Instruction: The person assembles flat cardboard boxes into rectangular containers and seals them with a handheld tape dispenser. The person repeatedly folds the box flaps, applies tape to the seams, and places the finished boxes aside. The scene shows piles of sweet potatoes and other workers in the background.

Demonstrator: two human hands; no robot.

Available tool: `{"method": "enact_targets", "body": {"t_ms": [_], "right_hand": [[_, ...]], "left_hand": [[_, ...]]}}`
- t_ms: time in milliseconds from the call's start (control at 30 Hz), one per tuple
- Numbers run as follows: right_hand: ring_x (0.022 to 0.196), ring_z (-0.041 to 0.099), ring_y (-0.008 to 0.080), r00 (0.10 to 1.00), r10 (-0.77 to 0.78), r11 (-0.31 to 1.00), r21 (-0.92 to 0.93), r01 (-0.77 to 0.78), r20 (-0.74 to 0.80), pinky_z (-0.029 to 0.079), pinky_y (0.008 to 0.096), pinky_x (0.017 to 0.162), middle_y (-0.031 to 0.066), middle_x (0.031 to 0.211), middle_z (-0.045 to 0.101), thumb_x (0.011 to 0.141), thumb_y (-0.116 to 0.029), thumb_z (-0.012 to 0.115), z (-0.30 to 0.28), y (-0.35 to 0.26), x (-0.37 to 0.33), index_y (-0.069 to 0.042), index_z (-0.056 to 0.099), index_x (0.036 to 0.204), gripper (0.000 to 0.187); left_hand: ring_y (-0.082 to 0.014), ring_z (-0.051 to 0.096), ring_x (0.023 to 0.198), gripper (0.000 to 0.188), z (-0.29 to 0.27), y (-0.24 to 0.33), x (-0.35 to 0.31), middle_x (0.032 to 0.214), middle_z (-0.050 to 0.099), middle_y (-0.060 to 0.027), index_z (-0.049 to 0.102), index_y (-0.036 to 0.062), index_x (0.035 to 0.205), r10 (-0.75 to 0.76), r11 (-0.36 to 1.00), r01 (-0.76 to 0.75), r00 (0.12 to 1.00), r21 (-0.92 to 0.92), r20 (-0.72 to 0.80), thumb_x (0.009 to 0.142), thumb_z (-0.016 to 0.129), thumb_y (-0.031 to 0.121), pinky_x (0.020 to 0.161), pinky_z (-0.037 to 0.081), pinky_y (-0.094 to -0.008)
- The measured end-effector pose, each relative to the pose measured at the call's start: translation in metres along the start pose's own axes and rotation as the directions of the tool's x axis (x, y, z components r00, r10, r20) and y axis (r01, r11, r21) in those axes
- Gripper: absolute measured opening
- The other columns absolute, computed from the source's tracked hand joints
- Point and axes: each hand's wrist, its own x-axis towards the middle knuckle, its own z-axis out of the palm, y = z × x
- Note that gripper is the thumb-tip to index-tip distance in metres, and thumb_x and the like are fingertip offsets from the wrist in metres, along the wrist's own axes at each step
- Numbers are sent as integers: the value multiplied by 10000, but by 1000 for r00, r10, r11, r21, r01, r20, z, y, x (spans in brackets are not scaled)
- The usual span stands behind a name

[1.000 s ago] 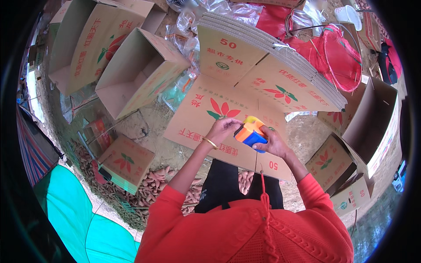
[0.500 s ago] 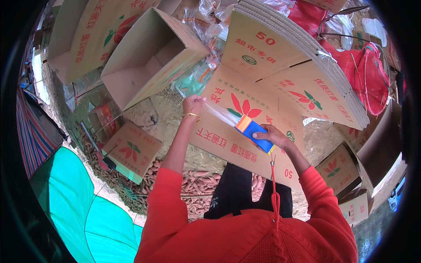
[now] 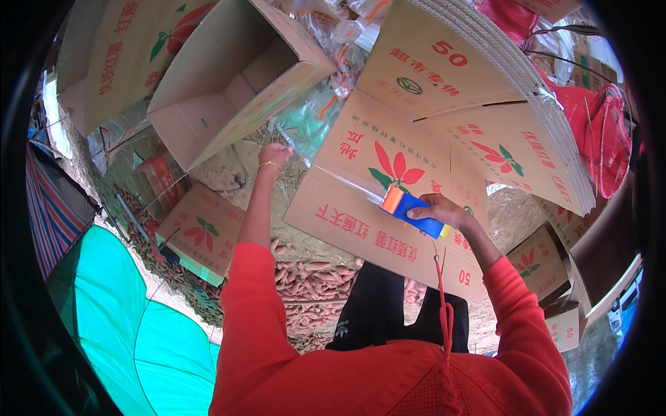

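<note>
Stretching out toward eleven o'clock, the left hand (image 3: 274,154) pinched the free end of a clear tape strip (image 3: 333,173) past the left edge of the flattened carton (image 3: 388,201), arm nearly straight. At about three o'clock from it, the right hand (image 3: 438,208) curled its fingers firmly around a blue tape dispenser (image 3: 413,211), wrist bent, pressing it onto the carton's printed face near the picture's centre. An open box (image 3: 229,90) stood at eleven o'clock, a stack of flat cartons (image 3: 485,83) at one.
</note>
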Motion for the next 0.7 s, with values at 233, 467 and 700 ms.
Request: {"method": "enact_targets", "body": {"t_ms": [233, 467, 700], "right_hand": [[733, 655, 182, 1000, 13, 989, -149, -14, -5, 532, 297, 680, 136, 904, 646, 720, -483, 734, -1, 3, 12, 17, 585, 1044, 614], [915, 627, 231, 997, 66, 984, -168, -59, 34, 484, 325, 842, 146, 964, 644, 692, -526, 721, -3, -8, 6, 21, 602, 1063, 671], [1026, 595, 310, 998, 59, 933, -354, -60, -12, 460, 372, 889, 215, 1069, 622, 666, -627, 669, 5, -22, 9, 43, 615, 1104, 802]], "left_hand": [[-115, 528, 568, 204, -1, -30, 13, 652, 631, -48, 667, 2, 702, 7, 1000, -7, 1000, 12, 18, 782, 712, 185, 569, 432, -278], [-117, 525, 571, 195, 12, -41, 10, 669, 625, -41, 662, 2, 746, -115, 990, 120, 991, -74, 70, 797, 697, 187, 559, 422, -274], [-136, 583, 648, 204, 44, -83, -6, 770, 654, -60, 671, 22, 885, -321, 926, 370, 878, -76, 355, 857, 598, 211, 572, 464, -311]]}}
